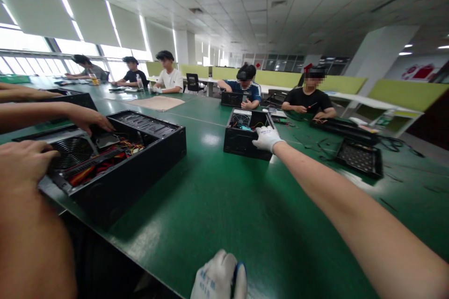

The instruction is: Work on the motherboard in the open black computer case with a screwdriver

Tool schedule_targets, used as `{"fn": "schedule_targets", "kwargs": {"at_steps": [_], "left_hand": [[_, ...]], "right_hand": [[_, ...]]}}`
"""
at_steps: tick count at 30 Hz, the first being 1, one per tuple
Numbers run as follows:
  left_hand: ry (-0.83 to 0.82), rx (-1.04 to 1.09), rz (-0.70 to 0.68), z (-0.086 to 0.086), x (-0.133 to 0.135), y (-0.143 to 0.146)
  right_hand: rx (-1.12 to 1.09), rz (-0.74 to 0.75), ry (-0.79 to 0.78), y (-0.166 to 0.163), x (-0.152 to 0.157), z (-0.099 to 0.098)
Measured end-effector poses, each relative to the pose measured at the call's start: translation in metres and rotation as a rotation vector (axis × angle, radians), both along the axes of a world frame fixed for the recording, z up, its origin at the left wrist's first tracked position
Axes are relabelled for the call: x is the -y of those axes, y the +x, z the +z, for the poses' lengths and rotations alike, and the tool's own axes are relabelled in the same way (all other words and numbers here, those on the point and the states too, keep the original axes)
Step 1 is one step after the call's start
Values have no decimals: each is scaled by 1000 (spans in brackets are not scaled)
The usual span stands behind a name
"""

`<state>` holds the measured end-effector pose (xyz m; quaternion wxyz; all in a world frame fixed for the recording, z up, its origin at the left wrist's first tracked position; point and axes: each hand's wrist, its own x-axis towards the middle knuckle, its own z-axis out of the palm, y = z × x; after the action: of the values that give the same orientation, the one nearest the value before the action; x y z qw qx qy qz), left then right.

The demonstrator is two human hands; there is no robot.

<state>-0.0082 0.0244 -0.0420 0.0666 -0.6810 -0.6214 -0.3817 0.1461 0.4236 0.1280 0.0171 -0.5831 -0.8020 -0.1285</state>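
Observation:
My right hand (266,138), in a white glove, reaches far across the green table (224,215). It grips the near right corner of a small open black computer case (242,142), in which a fan and wires show. At the bottom edge, close to my body, my left hand (216,280) is also gloved. Its fingers are curled round something with a dark blue edge that I cannot make out.
At the left, a co-worker's bare hands (84,119) rest on a larger open black computer case (122,163) with a fan and red wires. A black panel (359,156) and cables lie at the right. Several people sit working at the far side.

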Motion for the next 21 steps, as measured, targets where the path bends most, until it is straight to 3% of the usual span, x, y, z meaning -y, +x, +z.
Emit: {"fn": "schedule_targets", "kwargs": {"at_steps": [5, 16, 19, 21], "left_hand": [[32, 34, -73, 0, 1, -3], [-36, 47, -145, 9, 4, -8], [-43, 118, -172, 22, 10, -9], [-11, 162, -184, 40, 18, -10]], "right_hand": [[2, 91, 12, 16, 68, 5], [-40, 367, 59, 81, 264, 7], [-67, 419, 36, 98, 309, 9], [-94, 451, 30, 107, 334, 10]]}}
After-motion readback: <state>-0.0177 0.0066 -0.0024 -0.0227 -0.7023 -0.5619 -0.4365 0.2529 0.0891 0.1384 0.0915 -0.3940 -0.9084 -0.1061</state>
